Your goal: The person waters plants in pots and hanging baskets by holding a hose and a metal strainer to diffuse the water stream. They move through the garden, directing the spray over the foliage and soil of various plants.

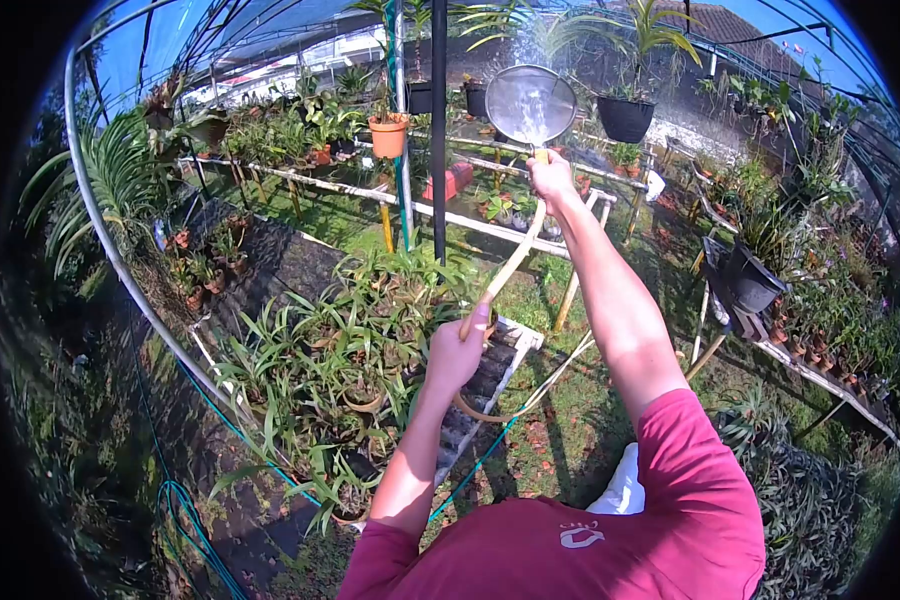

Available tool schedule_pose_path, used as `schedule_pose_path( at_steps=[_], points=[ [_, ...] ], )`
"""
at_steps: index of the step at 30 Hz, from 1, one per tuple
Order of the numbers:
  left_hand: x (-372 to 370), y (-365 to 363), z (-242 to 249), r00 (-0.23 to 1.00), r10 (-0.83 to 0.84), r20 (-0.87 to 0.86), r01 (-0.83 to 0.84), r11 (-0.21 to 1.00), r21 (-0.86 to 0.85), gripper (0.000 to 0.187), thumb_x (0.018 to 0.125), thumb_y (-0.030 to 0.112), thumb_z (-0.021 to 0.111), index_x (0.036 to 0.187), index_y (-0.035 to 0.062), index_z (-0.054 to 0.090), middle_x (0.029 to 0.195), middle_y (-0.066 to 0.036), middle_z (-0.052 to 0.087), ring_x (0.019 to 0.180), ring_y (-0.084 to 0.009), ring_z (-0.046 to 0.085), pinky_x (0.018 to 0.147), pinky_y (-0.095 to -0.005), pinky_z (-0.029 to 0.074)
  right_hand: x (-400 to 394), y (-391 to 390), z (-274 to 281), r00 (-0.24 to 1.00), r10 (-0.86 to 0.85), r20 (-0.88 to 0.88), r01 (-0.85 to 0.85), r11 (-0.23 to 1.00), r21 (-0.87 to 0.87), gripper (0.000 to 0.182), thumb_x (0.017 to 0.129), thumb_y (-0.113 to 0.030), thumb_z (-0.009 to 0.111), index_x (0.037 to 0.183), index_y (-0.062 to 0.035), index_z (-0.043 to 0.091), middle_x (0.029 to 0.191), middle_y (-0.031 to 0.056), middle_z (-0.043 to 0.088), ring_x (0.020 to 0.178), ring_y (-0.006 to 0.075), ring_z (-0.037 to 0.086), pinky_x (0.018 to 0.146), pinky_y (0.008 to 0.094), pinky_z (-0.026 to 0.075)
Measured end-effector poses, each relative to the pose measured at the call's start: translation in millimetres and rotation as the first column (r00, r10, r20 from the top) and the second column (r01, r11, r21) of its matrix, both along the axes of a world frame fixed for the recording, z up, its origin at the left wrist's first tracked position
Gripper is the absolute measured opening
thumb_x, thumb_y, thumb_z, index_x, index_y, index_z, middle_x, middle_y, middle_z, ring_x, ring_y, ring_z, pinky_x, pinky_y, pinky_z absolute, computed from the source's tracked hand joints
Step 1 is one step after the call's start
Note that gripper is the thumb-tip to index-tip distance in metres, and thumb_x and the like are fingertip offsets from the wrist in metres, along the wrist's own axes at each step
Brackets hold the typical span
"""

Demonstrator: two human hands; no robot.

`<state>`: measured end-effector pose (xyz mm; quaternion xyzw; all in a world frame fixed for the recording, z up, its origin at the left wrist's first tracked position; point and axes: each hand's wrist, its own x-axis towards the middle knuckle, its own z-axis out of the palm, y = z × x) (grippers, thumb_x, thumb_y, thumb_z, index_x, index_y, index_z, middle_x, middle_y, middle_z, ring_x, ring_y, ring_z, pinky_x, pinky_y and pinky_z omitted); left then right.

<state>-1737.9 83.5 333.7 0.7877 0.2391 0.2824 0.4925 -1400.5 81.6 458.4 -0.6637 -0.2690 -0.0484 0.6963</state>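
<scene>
My right hand (pixel 552 182), arm stretched out ahead, is wrapped round the front end of a pale yellow garden hose (pixel 514 262). Just beyond the fingers is a round, dark-rimmed mesh screen (pixel 515 122), with bright water (pixel 533 112) at it and spray fanning up and away. Lower down, my left hand (pixel 457 350) grips the same hose, thumb along it. From there the hose loops down behind my wrist. Below and left of my left hand, a dense group of strap-leaved potted plants (pixel 355 350) stands on a slatted bench (pixel 485 385).
A black pole (pixel 439 140) rises left of the screen. Hanging nearby are an orange pot (pixel 388 135) and a black pot (pixel 625 118). Plant benches with pale rails (pixel 820 385) line the right and back. Teal hose (pixel 185 510) lies on the ground at left.
</scene>
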Motion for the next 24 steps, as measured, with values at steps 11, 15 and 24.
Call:
schedule_pose_path(
  at_steps=[11, 15, 24],
  points=[
    [-36, 41, 2, 0.990, 0.107, 0.093, -0.097, 0.989, -0.109, 0.063, 0.095, 0.050, 0.053, 0.057, 0.0006, 0.051, 0.050, -0.002, 0.042, 0.049, -0.0117, 0.039, 0.047, -0.0334, 0.033, -103, 68, 53, 0.973, 0.227, 0.031, -0.220, 0.963, -0.158, 0.016, 0.087, -0.011, 0.063, 0.102, -0.0037, 0.062, 0.080, 0.0020, 0.060, 0.068, 0.0106, 0.052, 0.059, 0.0282, 0.043],
    [-61, 51, 6, 0.977, 0.185, 0.105, -0.169, 0.976, -0.140, 0.062, 0.095, 0.050, 0.055, 0.054, 0.0050, 0.045, 0.050, 0.002, 0.037, 0.049, -0.0091, 0.033, 0.046, -0.0299, 0.028, -102, 106, 40, 0.954, 0.294, 0.051, -0.280, 0.941, -0.188, 0.015, 0.088, -0.010, 0.062, 0.102, -0.0042, 0.062, 0.069, -0.0005, 0.055, 0.055, 0.0097, 0.046, 0.047, 0.0306, 0.038],
    [-109, 96, 4, 0.916, 0.355, 0.184, -0.355, 0.934, -0.038, 0.054, 0.098, 0.040, 0.057, 0.055, 0.0133, 0.038, 0.054, 0.011, 0.032, 0.050, -0.0020, 0.025, 0.044, -0.0266, 0.018, -145, 153, 29, 0.953, 0.301, -0.039, -0.300, 0.954, 0.021, 0.019, 0.089, -0.008, 0.062, 0.108, -0.0058, 0.059, 0.066, 0.0009, 0.052, 0.048, 0.0097, 0.046, 0.041, 0.0281, 0.037]
  ],
)
